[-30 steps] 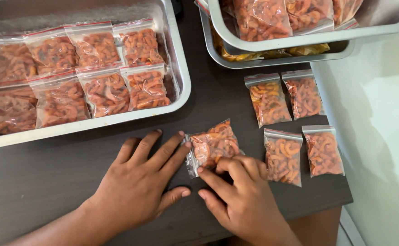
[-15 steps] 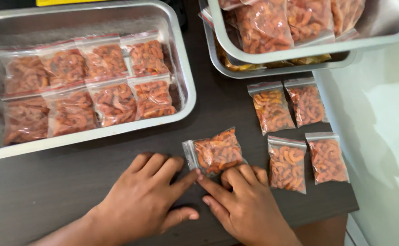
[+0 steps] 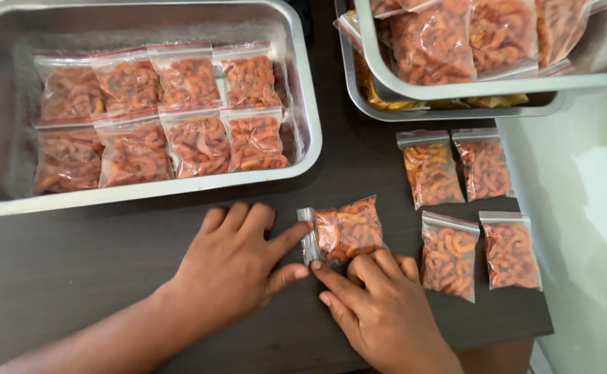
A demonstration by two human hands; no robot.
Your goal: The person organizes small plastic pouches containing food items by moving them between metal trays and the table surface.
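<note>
- Small clear bag [image 3: 348, 230] of orange curled snacks lies flat on the dark table [image 3: 95, 256], between the big tray [image 3: 303, 149] and the table's near edge.
- Left hand [image 3: 237, 266]: fingers spread flat, forefinger and thumb tips touching the bag's sealed strip; nothing gripped.
- Right hand [image 3: 372, 308]: fingers extended, pressing the bag's near edge; palm open, nothing enclosed.
- Handling, as judged: light, soft film, slippery; contents brittle, easily crushed. Best taken by the flat sealed strip, not the filled body.
- Long axis runs left–right, slightly tilted; sealed strip points left, towards the left hand.
- Four similar bags [image 3: 449, 253] lie to the right.
</note>
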